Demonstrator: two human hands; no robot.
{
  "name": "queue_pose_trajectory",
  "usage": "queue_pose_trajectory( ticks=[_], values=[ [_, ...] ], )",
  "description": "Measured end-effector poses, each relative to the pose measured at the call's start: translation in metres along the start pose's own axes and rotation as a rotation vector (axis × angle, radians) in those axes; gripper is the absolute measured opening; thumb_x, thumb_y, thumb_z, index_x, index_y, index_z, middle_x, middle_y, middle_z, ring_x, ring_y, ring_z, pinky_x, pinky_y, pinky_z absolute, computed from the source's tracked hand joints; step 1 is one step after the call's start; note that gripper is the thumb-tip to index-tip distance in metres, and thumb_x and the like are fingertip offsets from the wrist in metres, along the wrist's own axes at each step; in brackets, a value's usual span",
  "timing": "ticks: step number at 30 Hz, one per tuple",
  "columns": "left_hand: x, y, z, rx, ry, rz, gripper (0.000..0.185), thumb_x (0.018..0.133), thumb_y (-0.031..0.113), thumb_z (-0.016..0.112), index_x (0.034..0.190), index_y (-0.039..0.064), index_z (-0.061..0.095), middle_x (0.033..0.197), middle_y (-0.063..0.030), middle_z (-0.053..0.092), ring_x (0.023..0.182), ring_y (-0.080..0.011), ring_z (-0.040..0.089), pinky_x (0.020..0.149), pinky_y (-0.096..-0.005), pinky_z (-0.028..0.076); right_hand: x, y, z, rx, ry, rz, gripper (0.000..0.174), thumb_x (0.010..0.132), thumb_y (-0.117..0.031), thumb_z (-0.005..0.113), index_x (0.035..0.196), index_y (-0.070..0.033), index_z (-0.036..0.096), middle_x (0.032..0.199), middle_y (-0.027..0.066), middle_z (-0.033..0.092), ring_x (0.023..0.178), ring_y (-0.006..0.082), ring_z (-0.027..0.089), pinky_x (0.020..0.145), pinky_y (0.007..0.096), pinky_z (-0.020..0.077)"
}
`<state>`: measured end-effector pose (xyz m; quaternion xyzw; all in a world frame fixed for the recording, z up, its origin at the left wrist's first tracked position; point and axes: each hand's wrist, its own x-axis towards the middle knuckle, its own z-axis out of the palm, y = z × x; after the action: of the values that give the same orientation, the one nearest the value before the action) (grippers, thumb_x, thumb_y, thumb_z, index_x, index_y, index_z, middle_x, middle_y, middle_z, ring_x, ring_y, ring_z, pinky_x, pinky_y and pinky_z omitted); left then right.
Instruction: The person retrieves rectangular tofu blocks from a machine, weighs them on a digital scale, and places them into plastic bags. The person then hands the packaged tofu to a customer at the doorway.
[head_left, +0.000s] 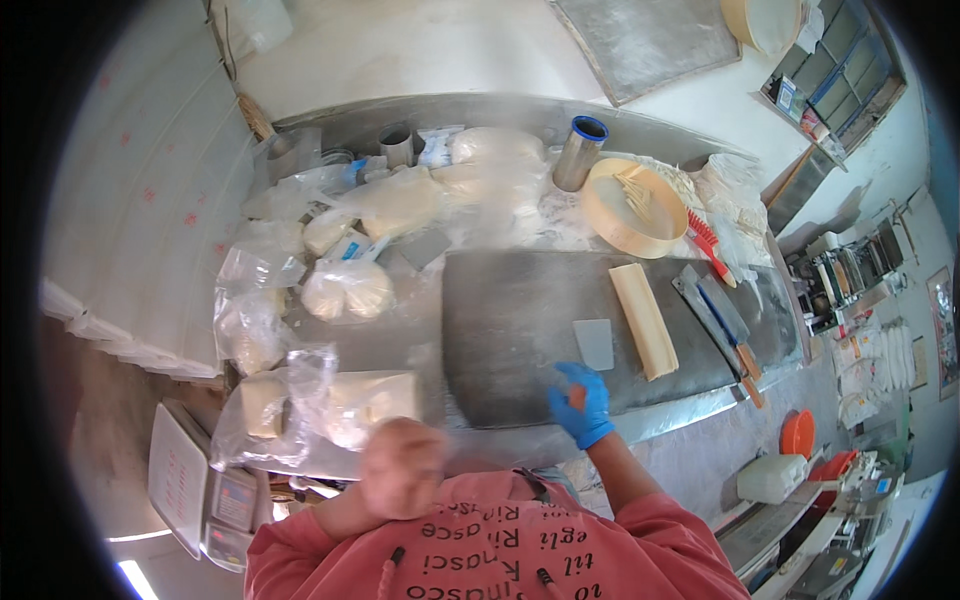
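Observation:
My left hand (403, 466) is bare and blurred, held near my chest at the table's front edge. Its fingers look curled, but the blur hides whether anything is in them. A blue glove covers my right hand (583, 405), poised over the front of the dark work mat (510, 330), fingers curved and apart from the thumb. An orange-brown patch shows at its palm; I cannot tell what it is. Just beyond its fingertips a pale flat scraper (595, 344) lies on the mat. A long folded strip of dough (643, 321) rests to the right of that.
Bagged dough (347, 290) and a wrapped block (373, 397) crowd the left. Two wooden-handled knives (712, 322) lie right, below a red brush (709, 246). Behind stand a round sieve (636, 208) holding sticks and a metal cylinder (580, 154). A scale (199, 480) is at lower left.

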<state>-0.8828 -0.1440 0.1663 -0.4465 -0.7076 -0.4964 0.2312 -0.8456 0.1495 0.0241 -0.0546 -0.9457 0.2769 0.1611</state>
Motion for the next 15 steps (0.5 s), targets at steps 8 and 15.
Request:
queue_pose_trajectory(
  ticks=[8,15],
  values=[
    [0.003,-0.056,0.300,0.343,-0.821,-0.364,0.054,0.085,0.031,0.058,0.135,0.018,0.041,0.142,-0.0109,0.033,0.131,-0.0314,0.031,0.105,-0.0511,0.027,0.007,0.168,-0.097,-0.074,0.118,0.051,0.053,0.068,-0.019,0.070,0.118,-0.007,0.055,0.114,0.0214,0.055,0.107,0.0391,0.050,0.091,0.0448,0.0399],
    [0.005,-0.114,0.337,0.713,-0.845,-0.481,0.054,0.095,0.039,0.038,0.145,0.023,0.025,0.152,-0.0088,0.018,0.141,-0.0318,0.013,0.110,-0.0565,0.013,0.023,0.191,-0.110,-0.307,-0.258,0.027,0.083,0.065,-0.028,0.070,0.139,-0.013,0.037,0.141,0.0271,0.029,0.122,0.0470,0.034,0.098,0.0528,0.0314]
  ],
)
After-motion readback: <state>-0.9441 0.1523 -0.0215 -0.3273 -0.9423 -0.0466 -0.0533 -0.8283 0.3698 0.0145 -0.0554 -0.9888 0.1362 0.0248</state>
